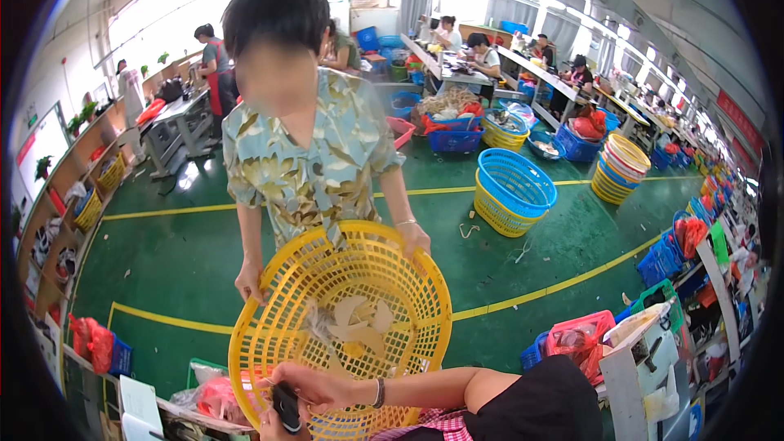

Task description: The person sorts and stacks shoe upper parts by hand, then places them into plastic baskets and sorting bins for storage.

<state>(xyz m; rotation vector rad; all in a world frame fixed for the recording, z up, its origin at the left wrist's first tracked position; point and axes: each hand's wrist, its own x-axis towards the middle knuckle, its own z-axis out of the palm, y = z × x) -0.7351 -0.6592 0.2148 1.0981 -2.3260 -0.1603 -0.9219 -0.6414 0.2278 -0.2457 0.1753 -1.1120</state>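
My right hand, with a dark bracelet at its wrist, reaches in from the lower right over the near rim of a yellow plastic basket. Its fingers are closed; what they pinch is too small to make out. Just below, my left hand is partly cut off by the lower edge and grips a small black oval piece. Facing me, another person in a patterned shirt holds the basket's far rim with both hands. Several pale flat cut pieces and some clear plastic lie in the basket.
Stacked blue and yellow baskets stand on the green floor, with another stack behind. A pink basket is beside a workbench on the right. Red and clear bags lie at lower left. Several people sit at benches farther back.
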